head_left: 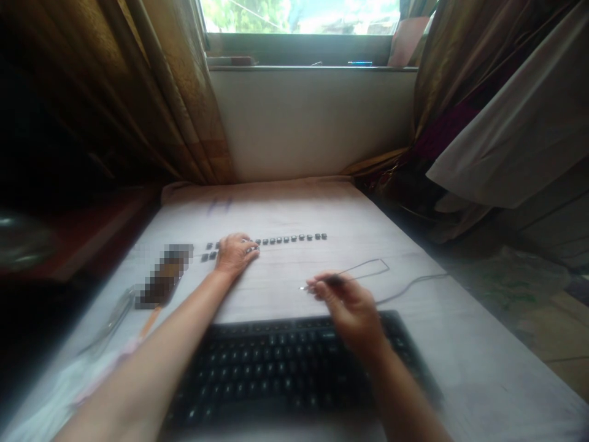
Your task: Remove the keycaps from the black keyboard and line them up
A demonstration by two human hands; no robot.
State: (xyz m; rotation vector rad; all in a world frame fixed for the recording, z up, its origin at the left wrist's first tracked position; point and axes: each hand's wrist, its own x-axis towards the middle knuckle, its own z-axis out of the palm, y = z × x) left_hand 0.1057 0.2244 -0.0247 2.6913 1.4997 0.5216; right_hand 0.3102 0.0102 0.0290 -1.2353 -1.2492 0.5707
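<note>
On the cloth-covered table, my left hand (235, 253) is over two rows of small dark keycaps (286, 239), its fingers closed around a keycap (256, 249) at the end of the nearer row. Part of both rows is hidden under that hand. My right hand (347, 301) is closed on a wire keycap puller, whose dark handle (335, 280) shows between the fingers. A thin wire loop (381, 266) sticks out behind it, and a small metal tip points left. Beneath the right wrist lies a black keyboard (276, 368), blurred; I cannot make out individual gaps.
A grey cable (414, 281) runs from the keyboard off the table's right edge. At left lie a pixelated dark object (164, 279), a clear looped item (120, 310) and crumpled plastic (59, 393). Curtains (184, 92) and a window stand beyond the far edge.
</note>
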